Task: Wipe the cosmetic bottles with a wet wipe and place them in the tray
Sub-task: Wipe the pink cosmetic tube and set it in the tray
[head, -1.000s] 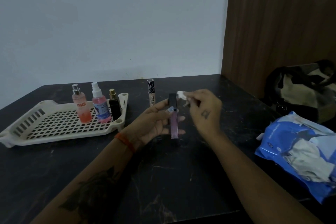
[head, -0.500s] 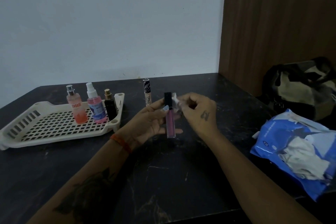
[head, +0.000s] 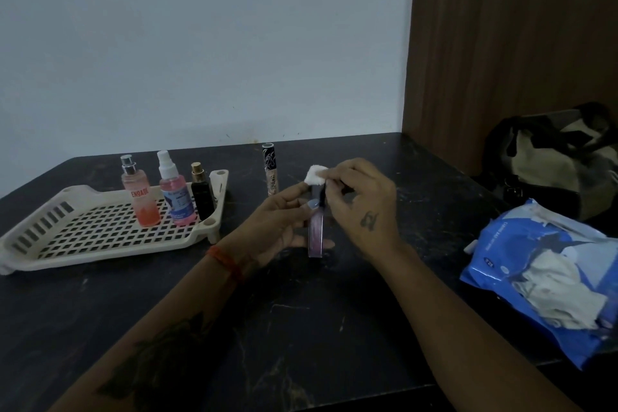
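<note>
Black marbled table (head: 301, 328) carries everything. Left hand (head: 284, 221) grips pink lip-gloss tube (head: 316, 234) upright above table centre. Right hand (head: 361, 207) pinches folded white wipe (head: 315, 175) at tube's black cap. Beyond: concealer tube (head: 270, 168) standing; beige tray (head: 83, 244) holding three bottles.

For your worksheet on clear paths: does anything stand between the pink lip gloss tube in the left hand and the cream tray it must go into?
Nothing blocks the way. The pink lip gloss tube is held right of the cream slotted plastic tray; only bare dark table lies between. Three bottles fill the tray's far right corner.
</note>
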Tool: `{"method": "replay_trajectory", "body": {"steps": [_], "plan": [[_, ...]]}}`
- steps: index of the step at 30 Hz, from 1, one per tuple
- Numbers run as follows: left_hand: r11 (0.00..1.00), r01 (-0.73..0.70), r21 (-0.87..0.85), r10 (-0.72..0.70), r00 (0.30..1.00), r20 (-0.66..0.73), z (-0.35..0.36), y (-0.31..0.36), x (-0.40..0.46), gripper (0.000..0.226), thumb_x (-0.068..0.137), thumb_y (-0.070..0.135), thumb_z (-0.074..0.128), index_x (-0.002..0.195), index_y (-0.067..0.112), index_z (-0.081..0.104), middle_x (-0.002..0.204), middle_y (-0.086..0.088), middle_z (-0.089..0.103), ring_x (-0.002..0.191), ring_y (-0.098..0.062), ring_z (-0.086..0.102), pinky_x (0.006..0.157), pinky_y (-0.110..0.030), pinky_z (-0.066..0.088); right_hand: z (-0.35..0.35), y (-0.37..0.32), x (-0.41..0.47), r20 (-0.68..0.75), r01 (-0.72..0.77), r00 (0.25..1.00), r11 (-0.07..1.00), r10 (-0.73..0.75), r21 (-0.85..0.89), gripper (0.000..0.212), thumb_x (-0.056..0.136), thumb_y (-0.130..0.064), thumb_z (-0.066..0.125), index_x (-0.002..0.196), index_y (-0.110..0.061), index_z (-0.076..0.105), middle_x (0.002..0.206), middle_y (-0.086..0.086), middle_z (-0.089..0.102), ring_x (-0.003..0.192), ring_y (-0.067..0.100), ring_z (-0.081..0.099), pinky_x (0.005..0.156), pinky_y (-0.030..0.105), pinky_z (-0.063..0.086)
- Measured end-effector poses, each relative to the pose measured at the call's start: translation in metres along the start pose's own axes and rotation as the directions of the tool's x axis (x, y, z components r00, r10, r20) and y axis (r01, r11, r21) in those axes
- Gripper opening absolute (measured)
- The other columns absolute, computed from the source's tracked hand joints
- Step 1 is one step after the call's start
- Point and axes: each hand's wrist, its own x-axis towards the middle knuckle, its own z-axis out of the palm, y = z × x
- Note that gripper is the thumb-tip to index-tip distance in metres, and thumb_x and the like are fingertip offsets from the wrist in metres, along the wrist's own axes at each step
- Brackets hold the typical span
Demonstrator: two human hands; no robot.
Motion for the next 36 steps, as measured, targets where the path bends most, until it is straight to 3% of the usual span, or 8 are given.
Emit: {"method": "replay_trajectory", "body": {"steps": [6,11,14,17,24,26,29,36], "plan": [[0.999,-0.018,-0.032,0.017,1.0,-0.023,-0.001,0.002,-0.002,0.046,0.08,0.005,0.051,0.125,0.011,0.052,0.117,-0.016,0.06,0.098,-0.027,0.063,0.073,-0.051,0.056,-0.003,-0.004,-0.004,0.114,0.06,0.992,0.998,-0.059,-0.001,0.006,0.067,0.003,0.068,0.065,-0.002,0.071,0.067,0.008,0.063,0.058,0.014,0.057,0.055,0.02,0.046],[0.993,-0.008,-0.121,0.013,0.999,0.038,-0.003,0.005,-0.002,0.047,0.085,0.005,0.044,0.128,0.019,0.051,0.121,-0.008,0.061,0.101,-0.025,0.064,0.075,-0.053,0.055,-0.009,0.004,0.001,0.027,-0.187,0.982,0.979,0.186,0.084,0.012,0.068,0.007,0.064,0.061,-0.001,0.069,0.061,0.01,0.065,0.055,0.021,0.058,0.05,0.036,0.051],[0.986,0.002,-0.167,0.01,0.998,0.069,-0.005,0.004,-0.002,0.047,0.087,0.005,0.043,0.13,0.022,0.05,0.129,-0.008,0.056,0.109,-0.028,0.061,0.076,-0.054,0.054,-0.006,-0.001,0.002,0.05,-0.381,0.922,0.872,0.385,0.308,0.016,0.076,0.005,0.063,0.082,-0.008,0.071,0.08,0.005,0.068,0.069,0.019,0.064,0.058,0.028,0.055],[0.983,0.013,-0.182,0.008,0.993,0.116,-0.005,0.002,-0.001,0.048,0.088,0.007,0.043,0.134,0.022,0.045,0.125,-0.008,0.06,0.107,-0.028,0.063,0.079,-0.056,0.053,-0.002,-0.004,-0.001,0.181,-0.453,0.892,0.819,0.415,0.353,0.018,0.081,0.0,0.065,0.093,-0.012,0.07,0.085,0.004,0.067,0.073,0.018,0.065,0.058,0.031,0.058],[0.969,-0.031,-0.245,0.029,1.0,-0.009,-0.01,0.009,0.0,0.044,0.091,0.004,0.034,0.13,0.02,0.047,0.116,-0.008,0.061,0.096,-0.025,0.066,0.072,-0.05,0.057,-0.007,-0.004,-0.001,0.438,-0.515,0.821,0.806,0.365,0.293,0.022,0.071,0.014,0.061,0.065,-0.005,0.068,0.066,-0.008,0.064,0.061,-0.004,0.063,0.048,0.01,0.048],[0.971,-0.021,-0.237,0.016,1.0,-0.021,-0.01,0.009,-0.001,0.042,0.091,0.004,0.032,0.126,0.019,0.049,0.115,-0.009,0.061,0.093,-0.025,0.067,0.068,-0.047,0.058,-0.012,-0.003,0.0,0.468,-0.544,0.799,0.785,0.378,0.295,0.026,0.069,0.015,0.06,0.063,-0.009,0.069,0.066,-0.006,0.066,0.065,0.002,0.065,0.05,0.013,0.05],[0.963,0.011,-0.271,0.006,0.998,0.064,-0.005,0.007,-0.001,0.039,0.086,0.005,0.039,0.121,0.016,0.053,0.11,-0.011,0.067,0.093,-0.026,0.068,0.068,-0.05,0.056,-0.012,-0.005,0.001,0.325,-0.455,0.874,0.841,0.36,0.292,0.021,0.074,0.008,0.063,0.077,-0.011,0.071,0.077,0.008,0.07,0.071,0.025,0.065,0.062,0.035,0.058],[0.967,-0.044,-0.25,0.054,0.998,0.034,-0.015,0.009,0.0,0.043,0.085,0.01,0.038,0.126,0.017,0.046,0.119,-0.005,0.065,0.098,-0.026,0.067,0.071,-0.044,0.057,-0.017,-0.009,-0.014,0.411,-0.238,0.898,0.959,0.158,0.152,0.016,0.065,0.007,0.068,0.072,-0.007,0.073,0.077,0.003,0.069,0.072,0.015,0.064,0.066,0.03,0.056]]}}
